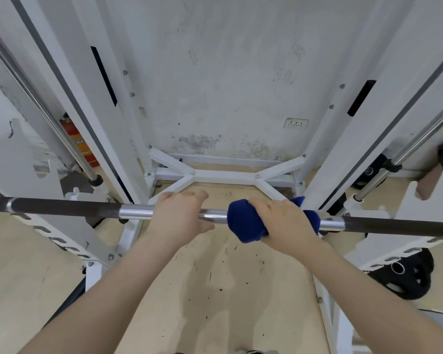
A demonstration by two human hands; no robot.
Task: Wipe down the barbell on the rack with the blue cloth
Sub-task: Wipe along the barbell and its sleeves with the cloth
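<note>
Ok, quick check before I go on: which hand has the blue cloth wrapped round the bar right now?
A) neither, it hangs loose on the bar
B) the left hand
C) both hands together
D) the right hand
D: the right hand clamps the blue cloth around the barbell, while the left hand grips the bare chrome beside it with no cloth under it.

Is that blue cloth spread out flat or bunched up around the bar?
Bunched up. The blue cloth is wrapped around the barbell, gripped by the right hand.
</note>
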